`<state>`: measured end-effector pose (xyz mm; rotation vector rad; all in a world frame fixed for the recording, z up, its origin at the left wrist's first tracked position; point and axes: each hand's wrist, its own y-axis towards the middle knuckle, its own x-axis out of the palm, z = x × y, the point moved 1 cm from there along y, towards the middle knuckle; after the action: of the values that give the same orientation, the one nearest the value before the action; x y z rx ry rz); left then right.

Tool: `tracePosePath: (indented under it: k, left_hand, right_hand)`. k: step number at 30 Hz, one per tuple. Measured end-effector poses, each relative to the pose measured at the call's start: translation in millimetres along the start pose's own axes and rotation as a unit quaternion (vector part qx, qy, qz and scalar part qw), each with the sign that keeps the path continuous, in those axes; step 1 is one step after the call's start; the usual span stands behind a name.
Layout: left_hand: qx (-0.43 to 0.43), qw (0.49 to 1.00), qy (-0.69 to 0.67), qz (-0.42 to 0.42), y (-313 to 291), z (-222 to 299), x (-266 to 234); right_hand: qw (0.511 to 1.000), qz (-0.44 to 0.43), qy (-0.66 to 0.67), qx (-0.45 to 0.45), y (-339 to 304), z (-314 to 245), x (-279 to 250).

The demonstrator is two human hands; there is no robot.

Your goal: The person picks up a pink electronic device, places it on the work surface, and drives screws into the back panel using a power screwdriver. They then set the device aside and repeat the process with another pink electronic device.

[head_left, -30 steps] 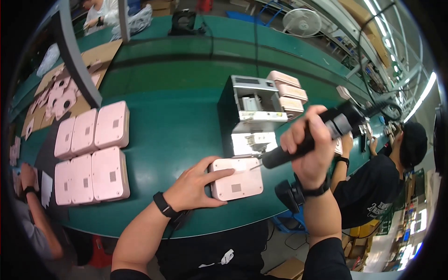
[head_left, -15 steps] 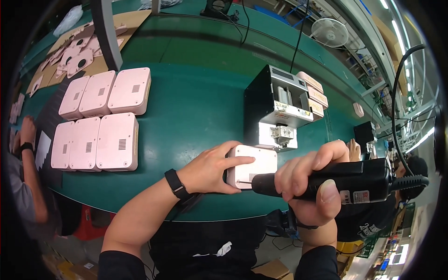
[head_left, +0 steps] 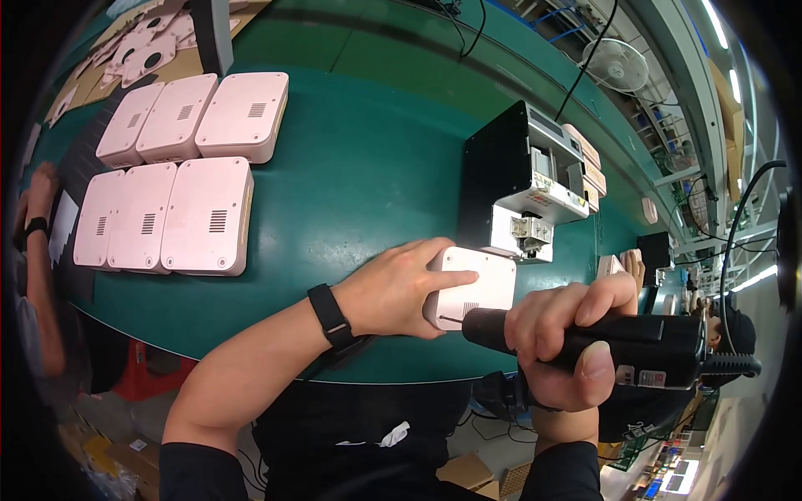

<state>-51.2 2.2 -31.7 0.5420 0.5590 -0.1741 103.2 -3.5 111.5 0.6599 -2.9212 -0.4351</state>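
A pale pink square plastic box (head_left: 478, 282) lies on the green table, its vented face up and screw holes at its corners. My left hand (head_left: 405, 288) grips it from the left side, fingers over the top corner and the index finger lying across its face. My right hand (head_left: 564, 334) is wrapped round a black corded electric screwdriver (head_left: 635, 342), held nearly level. Its thin bit points left to the box's lower left corner, beside my left hand. Whether the tip sits in a screw is too small to tell.
Several similar pink boxes (head_left: 209, 213) stand in two rows at the left. A black and silver screw-feeding machine (head_left: 522, 184) stands beyond the held box, with more pink boxes (head_left: 591, 171) behind it. Loose pink panels (head_left: 154, 50) lie far left. Another person's arm (head_left: 40, 242) shows at left.
The whole view has shifted, with the machine and hands appearing further right and the box rows higher. My hands keep their hold on the box and screwdriver; the bit stays near the same corner.
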Motion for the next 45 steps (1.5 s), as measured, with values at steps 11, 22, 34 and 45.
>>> tracePosePath:
  k: [11, 22, 34, 45]
  left_hand:
    - [0.016, 1.000, -0.015, 0.000, 0, 3, -3]
    - [-0.132, 0.986, -0.072, -0.076, 15, 41, -14]
    - [-0.458, 0.685, -0.531, -0.196, 103, 84, 101]
    - [-0.324, 0.846, -0.388, -0.168, 66, 73, 105]
  right_hand:
    - [0.993, 0.028, 0.065, -0.089, -7, -27, -26]
    - [0.970, 0.180, 0.038, -0.160, -107, 17, -106]
    - [0.959, 0.160, 0.038, -0.232, -155, 37, -122]
    - [0.941, 0.238, 0.140, -0.197, -135, 55, -129]
